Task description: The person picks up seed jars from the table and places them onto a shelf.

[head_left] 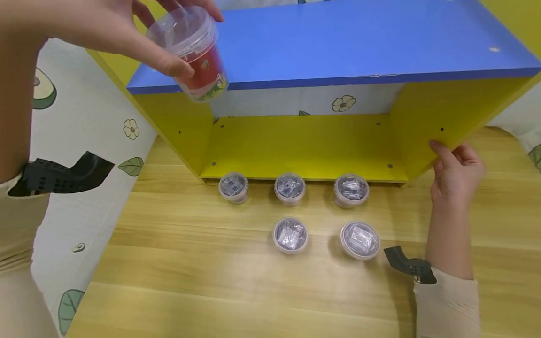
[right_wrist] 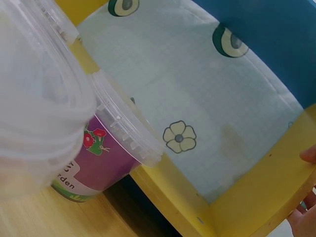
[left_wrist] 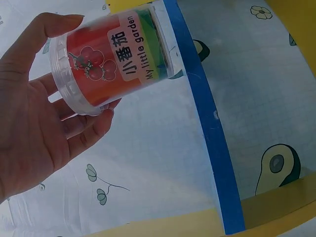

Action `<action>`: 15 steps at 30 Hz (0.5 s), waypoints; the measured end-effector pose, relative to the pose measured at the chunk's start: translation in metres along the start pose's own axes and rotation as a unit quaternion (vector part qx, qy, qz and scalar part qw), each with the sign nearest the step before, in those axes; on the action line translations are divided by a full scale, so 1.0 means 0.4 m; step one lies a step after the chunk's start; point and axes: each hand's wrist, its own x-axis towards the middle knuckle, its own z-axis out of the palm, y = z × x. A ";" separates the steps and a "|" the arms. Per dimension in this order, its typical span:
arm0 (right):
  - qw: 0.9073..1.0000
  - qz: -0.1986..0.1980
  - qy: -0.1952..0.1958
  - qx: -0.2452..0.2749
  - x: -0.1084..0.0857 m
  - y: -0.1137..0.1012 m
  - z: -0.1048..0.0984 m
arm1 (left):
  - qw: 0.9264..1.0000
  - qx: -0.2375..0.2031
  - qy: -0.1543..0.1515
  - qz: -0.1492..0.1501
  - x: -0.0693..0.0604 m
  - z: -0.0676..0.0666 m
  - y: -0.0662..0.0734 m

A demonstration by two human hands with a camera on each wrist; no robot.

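left grip (head_left: 110, 35): pinches red-labelled cup (head_left: 204, 72) near the clear rim, with thumb along one side and fingers round the other.
red-labelled cup: held up, tilted, at the left front corner of the blue top board (head_left: 359, 42); cannot tell whether touching the board.
label print: tomatoes, 小番茄 and "my little garden" on red; green toward the base.
right grip (head_left: 458, 176): clasps the front edge of the yellow right side panel (head_left: 448, 110), with thumb on the inner face and fingers round the outer side.
shelf unit (head_left: 183, 124): stands on the wood-grain counter (head_left: 190, 281); blue on top, yellow at the sides and low board (head_left: 304, 145).
back row: left cup (head_left: 234, 186), middle cup (head_left: 289, 188), right cup (head_left: 351, 189), all just in front of the low board.
front row: front middle cup (head_left: 290, 234) and front right cup (head_left: 360, 240), apart on the counter.
cup contents: packets, visible through clear tops.
right wrist view: purple-labelled cup (right_wrist: 111, 160), partly behind a blurred clear cup (right_wrist: 39, 98).
backdrop: pale patterned cloth (head_left: 105, 164) with avocados, flowers and leaves.
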 end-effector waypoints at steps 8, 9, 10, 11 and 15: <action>1.000 0.005 -0.004 0.008 0.001 0.002 -0.001 | 0.994 -0.033 -0.021 -0.100 0.004 -0.036 0.080; 1.000 0.004 -0.003 0.007 0.001 0.002 -0.001 | 0.992 -0.035 -0.029 -0.116 0.008 -0.035 0.073; 1.000 0.004 -0.003 0.007 0.001 0.002 0.000 | 0.990 -0.034 -0.037 -0.129 0.012 -0.033 0.065; 1.000 0.003 -0.003 0.007 0.000 0.002 0.000 | 0.988 -0.030 -0.045 -0.146 0.016 -0.032 0.056; 1.000 0.005 -0.001 0.000 -0.002 0.001 0.000 | 0.981 -0.020 -0.061 -0.182 0.036 -0.024 0.028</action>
